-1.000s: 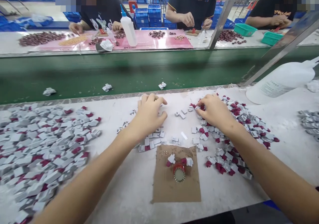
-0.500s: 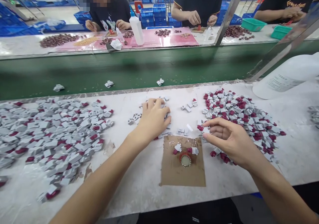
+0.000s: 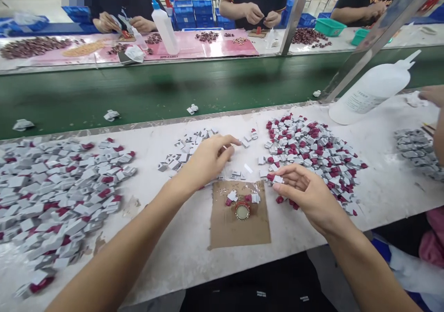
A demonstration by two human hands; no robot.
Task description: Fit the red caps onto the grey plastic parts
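My right hand (image 3: pixel 303 189) pinches a small grey and dark-red plastic piece (image 3: pixel 278 179) between thumb and fingertips, beside the left edge of a mixed pile of such pieces (image 3: pixel 312 145). Over the table, my left hand (image 3: pixel 211 157) has its index finger stretched out and its thumb apart, with nothing visible between them. Its nearest things are a small heap of plain grey parts (image 3: pixel 182 152), partly hidden behind it, and a few loose grey parts (image 3: pixel 245 142). Below both hands lies a brown cardboard square (image 3: pixel 239 233) bearing a bottle cap (image 3: pixel 242 211) and two grey-and-red pieces (image 3: pixel 252 198).
A large heap of grey and red pieces (image 3: pixel 58 187) spreads at left. A white squeeze bottle (image 3: pixel 367 94) leans at right near a slanted metal post (image 3: pixel 350 67). Beyond runs a green conveyor belt (image 3: pixel 145 90) with several pieces. Co-workers' hands (image 3: pixel 255 14) work across it.
The view has swung right. My left hand has shifted right off the small grey heap, its index finger now extended. My right hand keeps its pinch on the grey and dark-red piece.
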